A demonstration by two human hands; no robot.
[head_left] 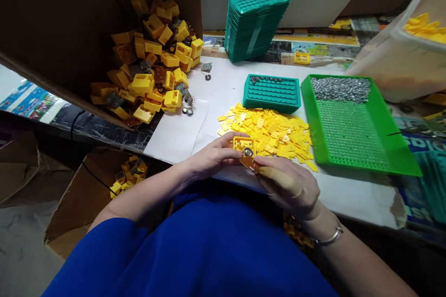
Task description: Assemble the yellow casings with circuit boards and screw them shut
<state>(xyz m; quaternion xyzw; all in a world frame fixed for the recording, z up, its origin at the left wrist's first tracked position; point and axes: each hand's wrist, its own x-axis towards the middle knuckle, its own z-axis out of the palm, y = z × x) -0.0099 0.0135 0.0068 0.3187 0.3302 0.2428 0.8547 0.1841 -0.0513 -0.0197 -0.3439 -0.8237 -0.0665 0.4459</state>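
My left hand (pixel 218 154) is closed around a small yellow plastic casing (pixel 244 141), its open side facing up. A round dark speaker-like disc (pixel 247 151) sits inside the casing. Pinched in my right hand (pixel 292 183) is a small brown circuit board (pixel 249 163), tilted at the casing's near edge. A pale covering wraps one finger of that hand. Just beyond both hands spreads a pile of flat yellow plastic pieces (pixel 275 134) on the white tabletop. Wires between the board and the casing are too small to make out.
A large cardboard box (pixel 69 41) on its side spills yellow casings (pixel 142 83) at left. Teal trays (pixel 272 93) and a green tray (pixel 400 148) with metal screws (pixel 341 89) lie ahead and right. Behind stands a teal tray stack (pixel 254 28); a plastic bin (pixel 383 65) is far right.
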